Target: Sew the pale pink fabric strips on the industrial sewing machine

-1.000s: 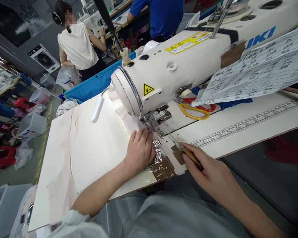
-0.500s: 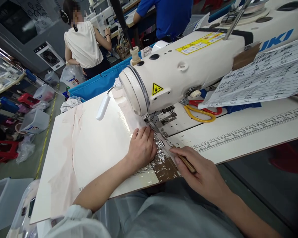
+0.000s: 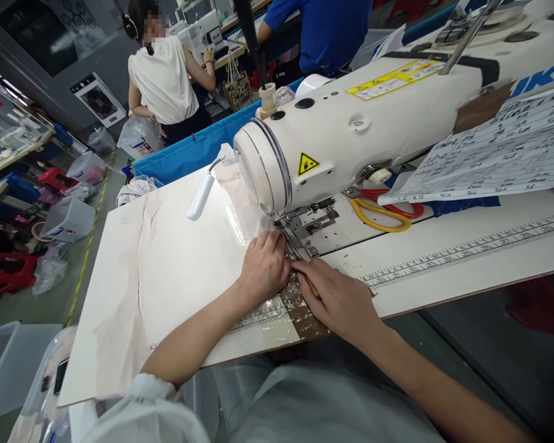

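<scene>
My left hand (image 3: 265,264) lies with curled fingers pressed together on pale pink fabric (image 3: 247,209) close to the needle area of the white sewing machine (image 3: 323,135). My right hand (image 3: 339,298) is closed around a slim wooden-handled tool (image 3: 312,287), just in front of the metal guide parts (image 3: 298,243). Its fingertips almost meet my left fingers. Most of the tool is covered by my hand, and its tip cannot be made out. Shiny brown tape (image 3: 307,320) covers the table edge beneath both hands.
Yellow-and-red handled scissors (image 3: 381,215) lie beside the machine, under a handwritten sheet (image 3: 493,144). A small white lamp (image 3: 200,197) stands on the table (image 3: 180,258). More pink fabric (image 3: 124,338) hangs over the left side. Two people sit at machines beyond the blue cloth bin (image 3: 198,147).
My right hand has moved left and forward, bringing the tool close against my left hand. The left hand stays on the fabric. The view has shifted slightly.
</scene>
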`<state>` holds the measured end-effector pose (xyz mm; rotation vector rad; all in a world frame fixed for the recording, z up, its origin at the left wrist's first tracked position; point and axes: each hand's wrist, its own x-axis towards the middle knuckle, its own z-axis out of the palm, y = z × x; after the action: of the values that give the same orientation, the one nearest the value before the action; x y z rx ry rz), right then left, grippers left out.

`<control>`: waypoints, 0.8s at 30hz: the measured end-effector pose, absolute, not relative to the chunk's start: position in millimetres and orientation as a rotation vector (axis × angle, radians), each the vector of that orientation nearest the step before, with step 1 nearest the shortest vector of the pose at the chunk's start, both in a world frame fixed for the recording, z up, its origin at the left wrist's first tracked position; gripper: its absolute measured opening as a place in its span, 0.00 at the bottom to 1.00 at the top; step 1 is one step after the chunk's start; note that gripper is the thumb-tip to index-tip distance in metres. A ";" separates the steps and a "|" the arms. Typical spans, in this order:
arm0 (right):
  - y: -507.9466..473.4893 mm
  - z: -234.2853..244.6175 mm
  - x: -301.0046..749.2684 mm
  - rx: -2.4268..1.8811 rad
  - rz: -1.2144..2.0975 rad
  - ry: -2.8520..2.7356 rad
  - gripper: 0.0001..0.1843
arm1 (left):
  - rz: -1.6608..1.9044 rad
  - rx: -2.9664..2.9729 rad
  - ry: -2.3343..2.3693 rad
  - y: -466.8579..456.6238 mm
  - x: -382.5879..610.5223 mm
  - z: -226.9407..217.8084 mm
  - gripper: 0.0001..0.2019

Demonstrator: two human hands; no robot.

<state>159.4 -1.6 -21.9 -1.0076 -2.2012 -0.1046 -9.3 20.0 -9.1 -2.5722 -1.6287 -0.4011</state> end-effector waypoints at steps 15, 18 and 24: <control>-4.0 -21.7 143.1 -1.194 -0.323 -2.292 0.10 | -0.453 -2.581 -1.667 29.8 -18.8 -10.3 0.19; -3.8 -22.2 141.8 -1.208 -0.323 -2.300 0.11 | -0.465 -2.579 -1.658 30.4 -22.0 -11.3 0.19; -15.5 -15.9 164.1 -1.042 -0.018 -2.210 0.11 | -0.581 -2.532 -1.726 38.9 -36.3 1.7 0.17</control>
<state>164.1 -15.5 -15.9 -1.0416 -2.2104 -0.0179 -36.3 38.9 1.7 -2.5315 -1.7259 -0.5812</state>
